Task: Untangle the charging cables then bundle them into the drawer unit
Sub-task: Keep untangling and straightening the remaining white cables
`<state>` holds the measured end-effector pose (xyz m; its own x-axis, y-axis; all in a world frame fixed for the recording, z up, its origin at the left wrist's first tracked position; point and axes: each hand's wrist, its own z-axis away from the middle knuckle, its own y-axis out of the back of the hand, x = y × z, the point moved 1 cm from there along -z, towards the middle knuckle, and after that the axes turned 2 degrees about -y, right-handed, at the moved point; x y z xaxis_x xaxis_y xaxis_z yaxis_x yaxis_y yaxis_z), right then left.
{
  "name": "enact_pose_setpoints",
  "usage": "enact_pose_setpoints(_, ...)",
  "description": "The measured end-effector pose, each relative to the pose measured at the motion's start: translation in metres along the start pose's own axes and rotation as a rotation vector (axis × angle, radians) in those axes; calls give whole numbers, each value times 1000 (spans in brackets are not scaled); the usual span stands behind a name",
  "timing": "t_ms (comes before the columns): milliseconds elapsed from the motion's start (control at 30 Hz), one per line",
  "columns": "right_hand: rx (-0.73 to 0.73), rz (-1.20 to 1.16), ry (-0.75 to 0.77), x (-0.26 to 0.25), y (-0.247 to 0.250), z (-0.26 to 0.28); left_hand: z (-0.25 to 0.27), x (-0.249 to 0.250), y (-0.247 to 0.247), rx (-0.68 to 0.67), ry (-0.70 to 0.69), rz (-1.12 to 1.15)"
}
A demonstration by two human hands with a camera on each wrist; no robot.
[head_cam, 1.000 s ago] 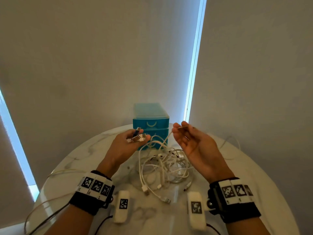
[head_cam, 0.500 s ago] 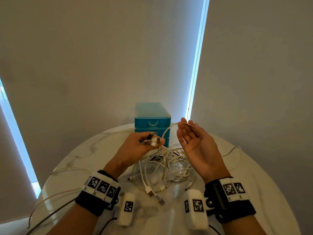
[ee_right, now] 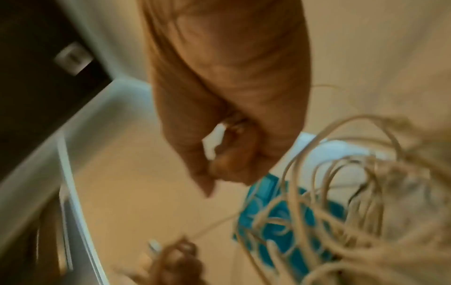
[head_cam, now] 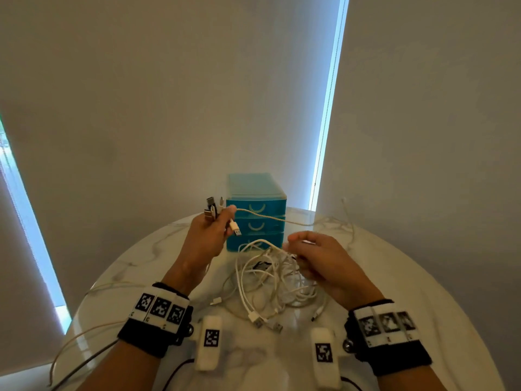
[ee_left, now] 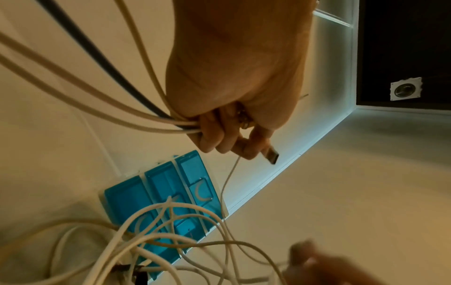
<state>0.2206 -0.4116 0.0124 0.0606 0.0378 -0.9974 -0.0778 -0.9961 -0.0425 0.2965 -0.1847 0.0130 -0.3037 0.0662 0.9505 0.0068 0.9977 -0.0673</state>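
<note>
A blue three-drawer unit (head_cam: 256,218) (ee_left: 158,192) (ee_right: 280,221) stands shut at the back of the table. In front of it lies a tangle of white cables (head_cam: 270,277). My left hand (head_cam: 217,224) (ee_left: 231,138) is raised left of the unit and grips several cable ends (head_cam: 214,210); a white USB plug (head_cam: 235,228) hangs from it. A braided cable (head_cam: 267,217) runs from that hand rightward across the drawers. My right hand (head_cam: 307,246) (ee_right: 227,154) hovers palm down over the tangle, fingers curled round a small white plug (ee_right: 214,138), which is blurred.
The round marble table (head_cam: 423,292) carries two white tagged devices (head_cam: 210,342) (head_cam: 324,356) near me. Loose plugs (head_cam: 265,323) stick out at the tangle's front. Thin cables (head_cam: 84,334) trail off the left edge, another (head_cam: 349,221) at the back right.
My left hand rose and drew left with its plug ends, pulling the braided cable taut across the drawers. My right hand turned palm down and dropped onto the tangle.
</note>
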Motion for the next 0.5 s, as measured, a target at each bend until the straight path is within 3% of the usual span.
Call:
enact_pose_setpoints(67,-174,-495,68,-24,-7,11,4,4,0,-113,26,26)
enact_pose_setpoints(100,-174,-607,164,-33,-9,14,7,6,-1,-187,21,27)
enact_pose_setpoints(133,-138,-566,276,-39,-13,16,11,8,-3,-256,16,15)
enact_pose_setpoints(233,32,126,514,-29,-23,16,18,14,-8,-430,-28,-59)
enact_pose_setpoints(333,55,680,483,-4,-20,4,21,16,-9,-486,-52,-61)
enact_pose_setpoints(500,19,677,474,4,-11,-6,20,15,-13,-415,-37,41)
